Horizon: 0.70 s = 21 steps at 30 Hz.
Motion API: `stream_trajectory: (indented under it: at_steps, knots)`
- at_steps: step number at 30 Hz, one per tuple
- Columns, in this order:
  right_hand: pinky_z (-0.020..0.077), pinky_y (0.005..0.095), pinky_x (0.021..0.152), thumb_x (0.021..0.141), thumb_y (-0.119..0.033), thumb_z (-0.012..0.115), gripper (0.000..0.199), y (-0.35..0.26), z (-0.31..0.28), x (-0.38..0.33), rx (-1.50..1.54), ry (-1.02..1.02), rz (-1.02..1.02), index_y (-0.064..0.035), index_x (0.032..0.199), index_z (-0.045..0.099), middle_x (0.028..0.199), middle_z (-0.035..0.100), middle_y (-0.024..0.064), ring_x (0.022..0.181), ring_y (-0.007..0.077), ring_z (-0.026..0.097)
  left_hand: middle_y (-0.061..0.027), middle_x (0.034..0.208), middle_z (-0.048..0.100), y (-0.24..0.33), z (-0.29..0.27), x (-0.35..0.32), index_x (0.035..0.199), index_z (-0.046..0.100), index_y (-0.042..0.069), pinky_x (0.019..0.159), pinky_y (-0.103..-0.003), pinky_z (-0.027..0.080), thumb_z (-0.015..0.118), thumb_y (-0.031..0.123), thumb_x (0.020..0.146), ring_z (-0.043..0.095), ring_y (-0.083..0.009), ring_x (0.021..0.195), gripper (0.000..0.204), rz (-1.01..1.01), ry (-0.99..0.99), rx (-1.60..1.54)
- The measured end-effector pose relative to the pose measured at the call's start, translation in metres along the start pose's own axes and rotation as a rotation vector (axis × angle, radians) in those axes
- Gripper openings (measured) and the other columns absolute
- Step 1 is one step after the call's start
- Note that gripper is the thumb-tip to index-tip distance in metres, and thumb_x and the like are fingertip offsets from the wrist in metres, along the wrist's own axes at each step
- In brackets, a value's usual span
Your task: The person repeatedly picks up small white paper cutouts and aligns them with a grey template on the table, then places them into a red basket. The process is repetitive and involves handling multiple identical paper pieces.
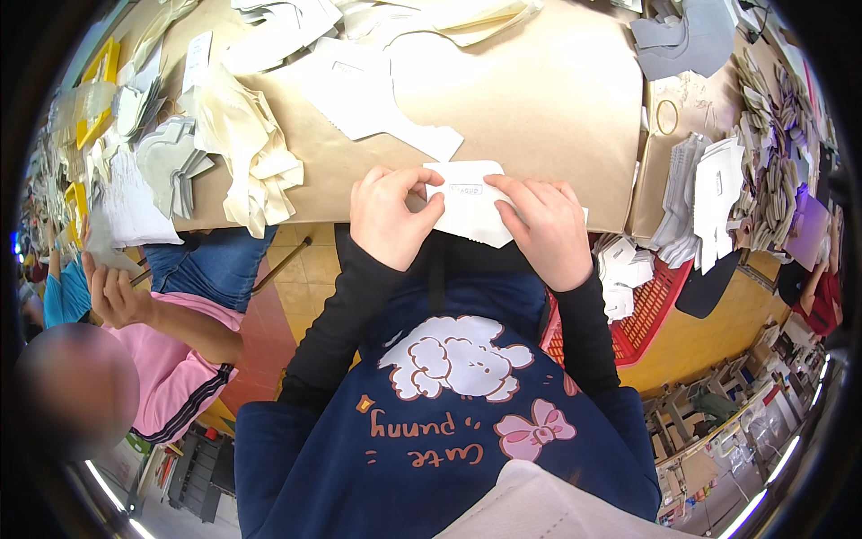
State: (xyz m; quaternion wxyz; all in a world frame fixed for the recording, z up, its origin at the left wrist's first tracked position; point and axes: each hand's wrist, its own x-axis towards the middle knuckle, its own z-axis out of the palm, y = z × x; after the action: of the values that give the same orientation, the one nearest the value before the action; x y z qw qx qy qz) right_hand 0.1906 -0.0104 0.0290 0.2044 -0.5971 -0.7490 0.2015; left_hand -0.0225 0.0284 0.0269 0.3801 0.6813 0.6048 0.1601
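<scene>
Between my two hands, at the near edge of the table, is a small white flat cut piece [476, 218] with a small printed mark near its top. My left hand [395, 217] pinches its left side between thumb and fingers. On the opposite side, the thumb and fingers of my right hand [546, 225] are closed on it. A larger white cut piece [361, 101] with a curved edge lies flat just beyond, its tip close to the held piece. Whether these pieces are fabric or paper, I cannot tell.
Cream pieces [247, 148] and grey pieces [171, 160] are heaped on the brown-covered table [530, 99] at left. White stacks [716, 193] hang over its right edge, above a red basket [648, 314]. Far right is a grey stack [687, 40]. A co-worker in pink [184, 346] sits left.
</scene>
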Motion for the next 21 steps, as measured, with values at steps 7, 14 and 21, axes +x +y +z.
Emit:
stream_trajectory:
  at_steps: [7,14,21]
  knots:
    - [0.0455,0.036,0.078,0.083,-0.006,0.07,0.034,-0.0016,-0.0051,-0.0025,-0.064,-0.081,-0.018,-0.0198,0.114,0.074,0.078,0.06,0.0012,0.08,0.0193,0.063,-0.0044,0.075,0.066,0.0006,0.0008,-0.0004,0.094,0.077,0.008,0.076,-0.034,0.05,0.076,0.014,0.077,0.06,-0.0195,0.08,0.018,-0.018,-0.003,-0.001]
    - [0.0438,0.0351,0.078,0.08,-0.005,0.068,0.04,-0.0047,-0.0038,-0.0046,-0.17,-0.073,-0.053,-0.0245,0.115,0.074,0.08,0.055,-0.0001,0.082,0.018,0.061,-0.0045,0.076,0.066,0.0023,0.0004,-0.0007,0.095,0.077,0.008,0.076,-0.034,0.05,0.076,0.015,0.078,0.06,-0.0193,0.08,0.018,-0.017,-0.001,-0.004]
    - [0.0422,0.036,0.082,0.082,-0.007,0.067,0.038,-0.0077,-0.0032,-0.0049,-0.139,-0.072,-0.013,-0.0251,0.116,0.072,0.081,0.055,0.0008,0.083,0.0187,0.062,-0.0047,0.076,0.066,0.0006,-0.0004,-0.0004,0.095,0.077,0.008,0.076,-0.034,0.05,0.076,0.015,0.078,0.06,-0.0194,0.08,0.018,-0.019,0.004,-0.016]
